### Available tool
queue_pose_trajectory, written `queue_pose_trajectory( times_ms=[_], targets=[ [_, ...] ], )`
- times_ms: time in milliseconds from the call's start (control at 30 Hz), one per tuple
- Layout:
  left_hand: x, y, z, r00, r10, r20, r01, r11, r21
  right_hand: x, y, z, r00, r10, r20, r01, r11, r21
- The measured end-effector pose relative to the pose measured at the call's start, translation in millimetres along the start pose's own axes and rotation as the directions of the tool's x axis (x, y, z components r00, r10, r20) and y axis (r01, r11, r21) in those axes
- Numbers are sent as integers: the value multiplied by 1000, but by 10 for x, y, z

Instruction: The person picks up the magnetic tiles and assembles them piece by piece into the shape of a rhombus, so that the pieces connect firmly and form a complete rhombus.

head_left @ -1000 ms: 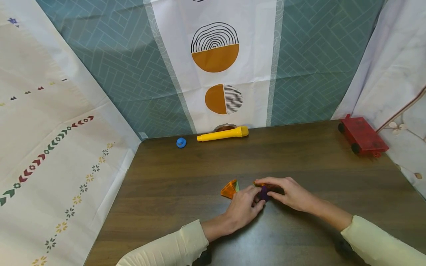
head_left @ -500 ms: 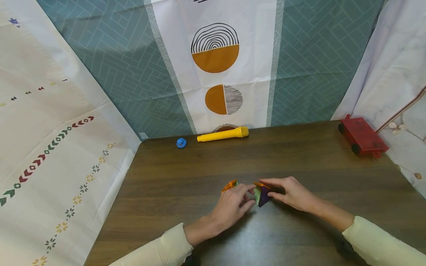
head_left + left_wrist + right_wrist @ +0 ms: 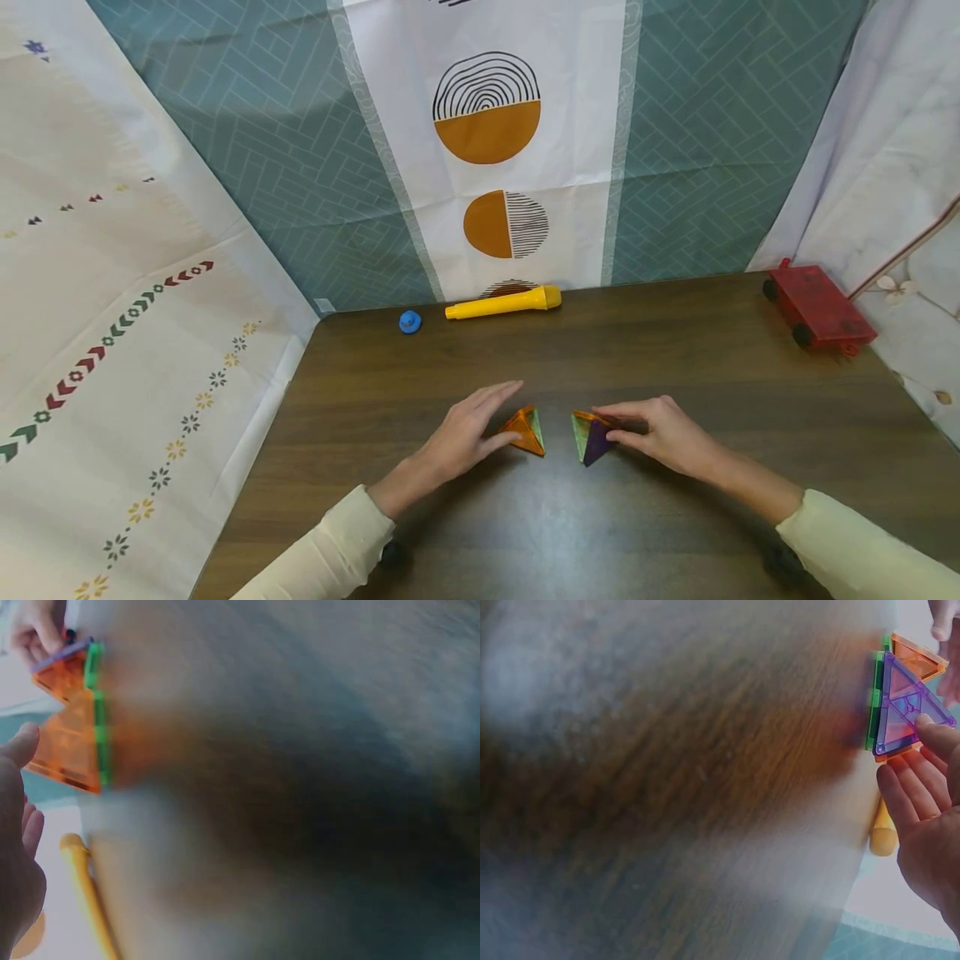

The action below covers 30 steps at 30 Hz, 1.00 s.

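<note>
Two small pyramids of see-through triangular magnetic tiles stand on the brown table, apart, in the head view. The left pyramid (image 3: 529, 432) shows orange and green sides. The right pyramid (image 3: 597, 442) has purple, green and orange tiles. My left hand (image 3: 459, 435) spreads around the left pyramid with fingers extended, its thumb tip at the orange side; whether it touches I cannot tell. My right hand (image 3: 670, 437) pinches the right pyramid, thumb against the purple tile (image 3: 904, 712) and fingers at the orange one behind.
Along the table's back edge lie a blue toy duck (image 3: 409, 322) and a yellow stick with a wider round head (image 3: 502, 302). A red toy wagon (image 3: 821, 305) stands at the back right corner. Patterned cloths hang behind and at both sides.
My left hand has left the right pyramid and moved left to the orange one, its fingers opening out. My right hand keeps its place at the purple tile.
</note>
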<state>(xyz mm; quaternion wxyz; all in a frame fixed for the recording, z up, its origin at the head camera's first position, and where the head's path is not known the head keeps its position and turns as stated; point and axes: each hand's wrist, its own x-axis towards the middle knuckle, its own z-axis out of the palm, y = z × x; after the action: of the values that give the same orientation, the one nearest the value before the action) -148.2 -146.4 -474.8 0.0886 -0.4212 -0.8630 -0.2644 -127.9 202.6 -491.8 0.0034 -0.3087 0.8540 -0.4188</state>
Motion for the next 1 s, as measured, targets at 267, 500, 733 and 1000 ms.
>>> queue_pose_trajectory(
  times_ms=[267, 500, 733, 1000],
  targets=[
    [-77, -95, 116, 996, -66, 53, 70, 995, -69, -29, -11, 18, 999, 38, -5, -38, 999, 1],
    [-88, -52, 193, 991, -93, 91, 100, 993, -68, -32, -38, 40, 998, 52, -19, -52, 999, -6],
    [-40, 28, 254, 990, -92, 110, 101, 992, -72, -17, -50, 54, 998, 58, -24, -58, 998, -13],
    [30, 83, 307, 992, -65, 112, 73, 995, -69, 14, -66, 79, 998, 58, -14, -58, 998, -13]
  ],
)
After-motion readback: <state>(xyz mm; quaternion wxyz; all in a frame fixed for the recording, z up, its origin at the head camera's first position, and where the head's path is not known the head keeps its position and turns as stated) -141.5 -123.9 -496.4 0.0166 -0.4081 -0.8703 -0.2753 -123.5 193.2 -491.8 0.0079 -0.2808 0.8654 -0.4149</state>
